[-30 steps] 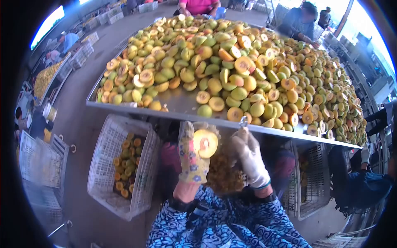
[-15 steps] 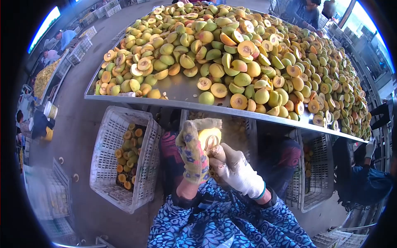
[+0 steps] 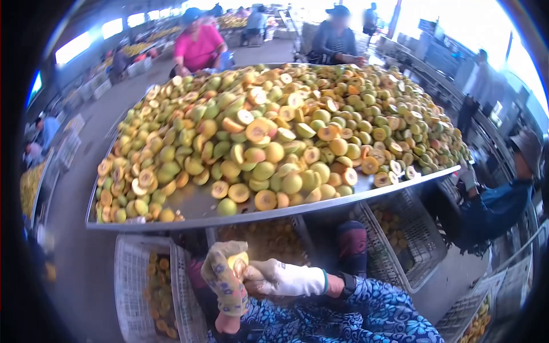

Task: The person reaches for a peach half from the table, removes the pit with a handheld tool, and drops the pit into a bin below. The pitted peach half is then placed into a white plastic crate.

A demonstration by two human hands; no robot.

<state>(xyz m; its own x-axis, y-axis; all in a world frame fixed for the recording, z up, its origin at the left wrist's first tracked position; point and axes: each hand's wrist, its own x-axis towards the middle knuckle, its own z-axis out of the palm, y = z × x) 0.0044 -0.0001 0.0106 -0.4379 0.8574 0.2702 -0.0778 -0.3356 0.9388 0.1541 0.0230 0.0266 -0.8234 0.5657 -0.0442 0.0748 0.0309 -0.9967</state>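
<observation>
Beyond the hands, a metal worktop (image 3: 189,224) bears heaped cut fruit (image 3: 257,130), its raised rim likely there to stop rolling. Left of the hands, a crate (image 3: 127,280) holds more fruit, presumably within reach. The gloved left hand (image 3: 225,283) curls mostly closed around a fruit half (image 3: 238,260), seemingly to steady it and present its cut face to the right hand (image 3: 294,278). That hand's fingers draw together against the flesh; whether they grip anything cannot be told. Farther right sit another crate (image 3: 426,231) and a co-worker (image 3: 497,200).
</observation>
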